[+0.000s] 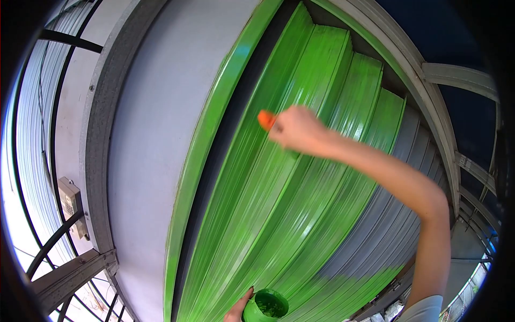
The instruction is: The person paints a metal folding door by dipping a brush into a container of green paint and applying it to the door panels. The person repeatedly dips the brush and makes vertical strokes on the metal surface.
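My right hand [298, 130] is closed around an orange handle [265, 120] whose tip sticks out to the left. Whatever is at the handle's other end is mostly hidden behind the hand, close to the ribbed metal panel [257, 198]. Wet, glossy green paint covers much of that panel; a grey unpainted part [370, 236] shows at the right. At the bottom, my left hand [238, 308] holds a green container [265, 306] by its left side, with green paint inside.
A pale wall [155, 134] and a green frame strip [206, 139] stand left of the panel. Grey metal beams [99, 150] curve along both sides. A small box [71, 201] is mounted at the far left.
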Demonstrator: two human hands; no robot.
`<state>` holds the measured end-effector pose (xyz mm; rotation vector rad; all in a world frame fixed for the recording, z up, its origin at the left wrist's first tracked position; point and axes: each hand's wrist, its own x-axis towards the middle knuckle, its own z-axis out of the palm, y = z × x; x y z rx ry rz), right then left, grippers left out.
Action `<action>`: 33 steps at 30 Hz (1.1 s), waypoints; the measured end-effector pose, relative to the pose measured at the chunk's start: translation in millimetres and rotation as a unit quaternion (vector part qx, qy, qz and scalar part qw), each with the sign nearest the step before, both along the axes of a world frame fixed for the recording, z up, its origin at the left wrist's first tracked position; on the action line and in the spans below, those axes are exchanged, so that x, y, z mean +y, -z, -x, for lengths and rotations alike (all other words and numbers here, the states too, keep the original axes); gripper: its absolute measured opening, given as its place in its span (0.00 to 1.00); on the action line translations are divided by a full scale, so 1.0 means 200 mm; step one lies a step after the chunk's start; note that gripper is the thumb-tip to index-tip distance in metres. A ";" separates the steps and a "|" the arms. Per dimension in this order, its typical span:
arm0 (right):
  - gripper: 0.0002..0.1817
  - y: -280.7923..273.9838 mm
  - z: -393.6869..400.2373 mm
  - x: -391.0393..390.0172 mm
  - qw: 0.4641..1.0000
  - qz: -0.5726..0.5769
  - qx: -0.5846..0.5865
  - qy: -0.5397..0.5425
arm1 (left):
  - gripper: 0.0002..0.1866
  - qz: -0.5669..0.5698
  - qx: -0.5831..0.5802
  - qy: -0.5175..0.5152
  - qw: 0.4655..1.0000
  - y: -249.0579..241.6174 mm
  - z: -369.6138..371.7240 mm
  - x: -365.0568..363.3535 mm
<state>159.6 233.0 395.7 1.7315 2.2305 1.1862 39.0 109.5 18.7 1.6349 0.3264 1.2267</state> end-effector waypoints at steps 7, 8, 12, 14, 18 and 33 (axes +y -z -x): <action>0.07 -0.63 -0.03 -0.08 0.958 -0.248 -0.133 -0.061 | 0.56 -0.014 0.002 -0.004 1.000 0.00 -0.03 -0.01; 0.07 -0.66 0.00 -0.10 0.944 -0.268 -0.187 -0.050 | 0.56 -0.019 0.006 -0.007 1.000 -0.01 -0.03 -0.01; 0.11 -0.60 -0.04 -0.05 0.932 -0.256 -0.247 -0.066 | 0.56 0.014 -0.003 0.032 0.999 -0.03 -0.05 -0.03; 0.13 -0.42 -0.09 -0.03 0.933 -0.208 -0.292 -0.043 | 0.56 0.003 -0.003 0.031 1.000 -0.03 -0.05 -0.04; 0.12 -0.04 -0.15 -0.06 0.950 -0.078 -0.289 -0.089 | 0.56 0.000 -0.016 0.037 0.999 -0.01 -0.08 -0.05; 0.11 -0.30 -0.08 -0.04 0.966 -0.184 -0.132 -0.121 | 0.55 -0.026 0.068 0.018 0.997 -0.06 -0.09 -0.18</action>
